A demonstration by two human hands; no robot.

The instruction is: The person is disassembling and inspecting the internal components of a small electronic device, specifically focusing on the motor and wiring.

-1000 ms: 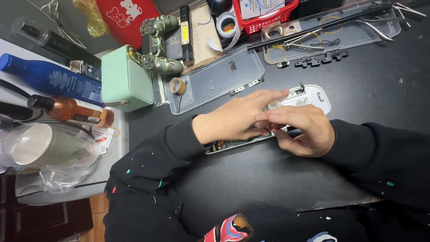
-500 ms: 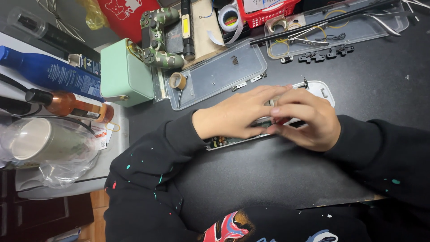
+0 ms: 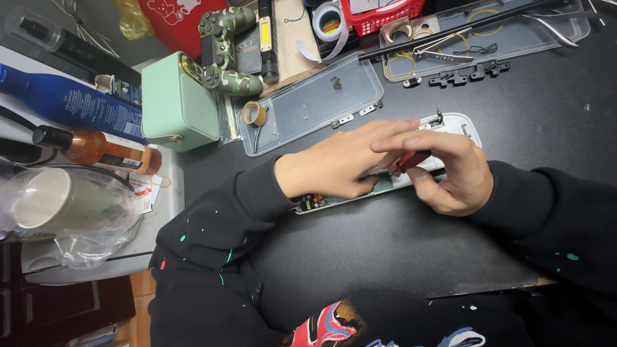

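Counts around the green box (image 3: 177,103)

Two hands (image 3: 334,166) (image 3: 450,173) right of it; one game controller (image 3: 226,51) above; two bottles (image 3: 67,103) (image 3: 96,148) left; one tape roll (image 3: 254,114) beside it.

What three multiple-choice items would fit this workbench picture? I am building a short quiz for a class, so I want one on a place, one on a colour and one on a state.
1. Where does the camouflage game controller lie?
A. beside the mint green box
B. in the person's lap
C. inside the plastic bag

2. What colour is the tool handle in the right hand?
A. blue
B. red
C. yellow

3. How is the long white device under the hands?
A. sealed in packaging
B. standing upright
C. opened, circuit board showing

Answers: 1 A, the controller lies just right of the box. 2 B, red shows between the fingers. 3 C, board parts show at its left end beside the left hand.
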